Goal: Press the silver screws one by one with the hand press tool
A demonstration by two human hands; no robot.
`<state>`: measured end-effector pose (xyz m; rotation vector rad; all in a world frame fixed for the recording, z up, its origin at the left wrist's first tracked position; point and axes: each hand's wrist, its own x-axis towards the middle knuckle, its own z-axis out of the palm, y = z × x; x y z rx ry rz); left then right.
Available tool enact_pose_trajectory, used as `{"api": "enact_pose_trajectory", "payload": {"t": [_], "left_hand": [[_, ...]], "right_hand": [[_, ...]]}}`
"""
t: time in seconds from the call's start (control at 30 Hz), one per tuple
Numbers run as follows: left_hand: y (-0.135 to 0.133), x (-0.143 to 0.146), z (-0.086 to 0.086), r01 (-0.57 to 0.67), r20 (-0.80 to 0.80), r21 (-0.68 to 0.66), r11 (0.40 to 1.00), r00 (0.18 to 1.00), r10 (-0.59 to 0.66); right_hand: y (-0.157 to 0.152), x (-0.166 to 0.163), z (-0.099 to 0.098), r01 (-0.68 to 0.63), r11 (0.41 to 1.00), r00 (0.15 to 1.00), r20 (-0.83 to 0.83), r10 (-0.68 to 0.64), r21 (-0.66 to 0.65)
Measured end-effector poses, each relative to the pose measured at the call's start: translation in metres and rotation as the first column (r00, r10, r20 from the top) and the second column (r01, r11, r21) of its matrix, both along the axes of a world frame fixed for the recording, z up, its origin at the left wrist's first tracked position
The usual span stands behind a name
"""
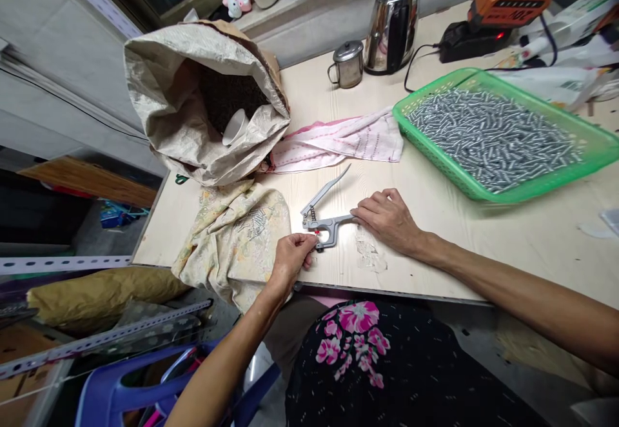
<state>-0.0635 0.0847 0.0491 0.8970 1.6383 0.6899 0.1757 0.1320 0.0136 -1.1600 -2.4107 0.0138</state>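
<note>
At the near edge, one dark floral garment (411, 362) is seen below the tabletop (435, 266). On the table by this edge, one pair of grey hand-press pliers (331, 224) is held between two hands, its two handles spread apart. The lower handle's end is gripped by the right hand (391, 224); the fingers of the left hand (293, 256) are bunched at the pliers' head, but whether they are closed on anything cannot be told. To the left, one small pile of metal pins (258, 222) is borne by one patterned cloth (213, 220). Farther right, one green basket (483, 198) is filled with more pins, too many to be counted. Beyond the pliers, one pink-and-white towel (362, 140) is laid between basket and one open sack (169, 149), in which one white cup (235, 127) is seen. Behind, one lidded mug (349, 69) is placed beside one kettle (394, 24).
</note>
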Motion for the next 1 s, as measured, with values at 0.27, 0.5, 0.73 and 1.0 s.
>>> {"api": "enact_pose_trajectory", "payload": {"t": [0.27, 0.5, 0.73, 1.0], "left_hand": [[0.011, -0.007, 0.003, 0.125, -0.017, -0.134, 0.983, 0.992, -0.129], [0.020, -0.010, 0.007, 0.236, -0.007, -0.180, 0.955, 0.970, -0.241], [0.022, -0.006, 0.016, 0.281, -0.020, -0.199, 0.939, 0.957, -0.290], [0.017, 0.005, 0.010, 0.144, -0.039, -0.186, 0.972, 0.987, -0.154]], "right_hand": [[0.003, 0.000, 0.001, -0.017, 0.999, 1.000, 0.018, 0.017, -0.050], [0.007, 0.000, -0.001, -0.051, 0.992, 0.999, 0.009, 0.052, -0.116], [0.000, -0.001, 0.003, 0.000, 0.998, 1.000, -0.028, -0.001, -0.062], [0.003, -0.002, 0.000, 0.011, 0.997, 1.000, 0.013, -0.010, -0.070]]}}
